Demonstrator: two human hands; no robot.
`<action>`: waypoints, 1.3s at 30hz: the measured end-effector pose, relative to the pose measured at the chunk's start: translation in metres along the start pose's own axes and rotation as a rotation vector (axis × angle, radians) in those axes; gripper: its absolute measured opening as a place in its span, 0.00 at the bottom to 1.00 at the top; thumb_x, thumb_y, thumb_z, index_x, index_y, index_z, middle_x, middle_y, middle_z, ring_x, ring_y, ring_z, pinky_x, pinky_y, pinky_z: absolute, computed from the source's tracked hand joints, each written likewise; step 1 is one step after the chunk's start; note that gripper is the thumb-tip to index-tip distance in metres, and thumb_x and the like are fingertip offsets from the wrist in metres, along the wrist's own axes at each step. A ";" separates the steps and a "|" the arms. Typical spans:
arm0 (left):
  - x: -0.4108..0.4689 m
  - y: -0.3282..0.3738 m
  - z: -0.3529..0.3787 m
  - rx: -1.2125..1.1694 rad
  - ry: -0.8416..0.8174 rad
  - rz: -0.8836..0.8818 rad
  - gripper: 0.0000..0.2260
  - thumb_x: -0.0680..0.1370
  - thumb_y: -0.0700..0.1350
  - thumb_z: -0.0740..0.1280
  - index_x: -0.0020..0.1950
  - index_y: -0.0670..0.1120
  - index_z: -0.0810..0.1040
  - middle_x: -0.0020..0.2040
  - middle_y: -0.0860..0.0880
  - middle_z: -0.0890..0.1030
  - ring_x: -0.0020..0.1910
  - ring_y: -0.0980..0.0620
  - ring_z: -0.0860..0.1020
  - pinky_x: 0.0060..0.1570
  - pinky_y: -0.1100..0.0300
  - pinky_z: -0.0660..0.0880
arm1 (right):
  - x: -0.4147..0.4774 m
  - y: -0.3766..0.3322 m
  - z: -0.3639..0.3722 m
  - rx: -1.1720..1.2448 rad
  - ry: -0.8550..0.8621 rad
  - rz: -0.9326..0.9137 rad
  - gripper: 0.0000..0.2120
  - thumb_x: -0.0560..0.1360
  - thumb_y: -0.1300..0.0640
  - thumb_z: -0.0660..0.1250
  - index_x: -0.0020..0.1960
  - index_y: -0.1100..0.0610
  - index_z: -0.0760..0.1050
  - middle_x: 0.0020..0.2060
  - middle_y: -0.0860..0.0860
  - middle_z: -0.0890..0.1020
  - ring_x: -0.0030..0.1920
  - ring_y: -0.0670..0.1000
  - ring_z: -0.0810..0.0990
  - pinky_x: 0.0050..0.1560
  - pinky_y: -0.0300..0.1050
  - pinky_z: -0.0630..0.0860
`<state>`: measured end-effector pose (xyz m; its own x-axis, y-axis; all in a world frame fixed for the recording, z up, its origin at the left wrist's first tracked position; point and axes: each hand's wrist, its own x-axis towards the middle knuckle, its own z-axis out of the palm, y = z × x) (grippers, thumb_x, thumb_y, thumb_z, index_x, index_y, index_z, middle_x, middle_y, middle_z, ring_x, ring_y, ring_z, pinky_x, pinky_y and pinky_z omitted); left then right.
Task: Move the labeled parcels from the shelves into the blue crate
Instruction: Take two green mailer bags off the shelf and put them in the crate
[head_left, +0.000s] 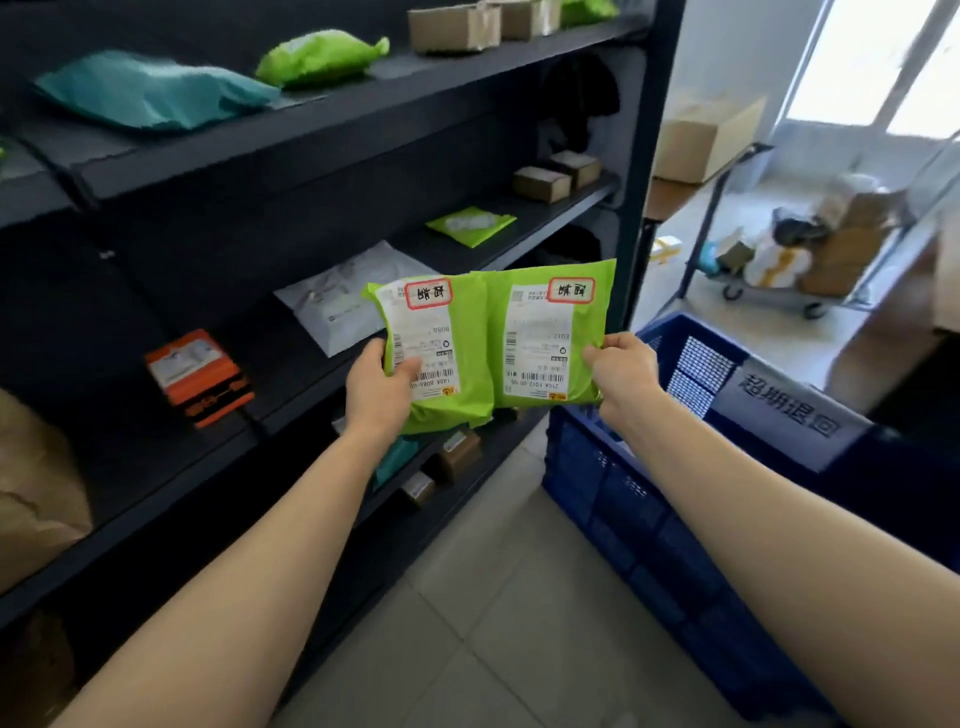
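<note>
Two green labeled parcels are gripped side by side before the shelves (332, 135): one (441, 358) by the left hand (379, 389), one (545, 338) by the right hand (621, 371). The blue crate (623, 499) lies just right, nearer the right hand.

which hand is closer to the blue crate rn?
Right. The right hand, holding a green parcel, is just beside the blue crate; the left hand is farther off, toward the shelves.

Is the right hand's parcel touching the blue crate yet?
Apart. The head view shows the right parcel pinched at its edge by the right hand and held up in front of the shelf, above and left of the crate.
</note>
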<state>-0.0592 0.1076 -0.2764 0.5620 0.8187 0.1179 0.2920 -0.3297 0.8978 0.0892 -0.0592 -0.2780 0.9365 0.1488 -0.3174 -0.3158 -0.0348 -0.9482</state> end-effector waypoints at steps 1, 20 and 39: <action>0.009 0.010 0.023 -0.008 -0.041 0.007 0.06 0.77 0.41 0.65 0.53 0.44 0.75 0.50 0.50 0.79 0.48 0.51 0.78 0.49 0.55 0.75 | 0.015 -0.007 -0.016 0.019 0.032 0.008 0.06 0.77 0.66 0.62 0.43 0.59 0.72 0.48 0.58 0.82 0.46 0.57 0.83 0.40 0.53 0.82; 0.081 0.135 0.380 -0.079 -0.678 0.164 0.07 0.77 0.40 0.65 0.55 0.41 0.74 0.51 0.47 0.79 0.47 0.51 0.78 0.38 0.65 0.74 | 0.206 -0.050 -0.252 0.238 0.603 0.085 0.12 0.77 0.67 0.62 0.38 0.56 0.69 0.44 0.56 0.79 0.40 0.55 0.80 0.32 0.48 0.78; 0.137 0.165 0.539 -0.033 -1.145 0.218 0.08 0.78 0.40 0.63 0.57 0.43 0.73 0.51 0.48 0.79 0.48 0.49 0.79 0.40 0.62 0.77 | 0.272 -0.025 -0.300 0.311 1.042 0.208 0.11 0.76 0.68 0.64 0.37 0.58 0.69 0.46 0.57 0.79 0.44 0.55 0.79 0.34 0.47 0.77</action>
<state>0.4835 -0.0880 -0.3407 0.9727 -0.1621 -0.1661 0.0925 -0.3853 0.9182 0.3981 -0.3146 -0.3447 0.4840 -0.7412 -0.4652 -0.3696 0.3087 -0.8764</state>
